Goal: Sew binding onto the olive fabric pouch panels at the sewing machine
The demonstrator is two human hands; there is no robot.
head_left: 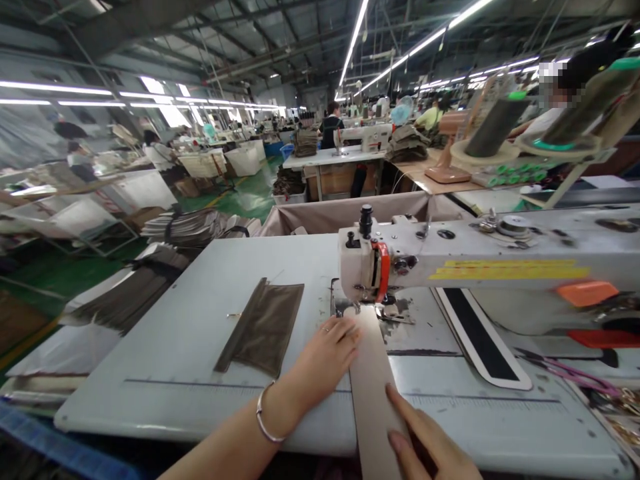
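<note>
A long pale grey-beige strip [373, 373] runs from the sewing machine's presser foot toward me, over the table's front edge. My left hand [327, 353], with a bracelet on the wrist, lies on the strip's left edge close to the needle area. Its fingers are stretched out and pressed down. Lower down, my right hand [430, 443] grips the strip's right edge, some of its fingers out of sight. The sewing machine head [360, 267] with a red-orange guard [383, 270] stands just beyond my left fingertips. Left of that hand, a dark olive fabric piece [267, 327] lies flat.
A white-edged black strip [483, 340] lies under the machine arm. Purple-handled scissors [575, 373] rest at the right. Stacked fabric pieces [135, 287] stand beyond the table's left edge. Thread cones [497, 123] rise behind the machine. Other people work farther back.
</note>
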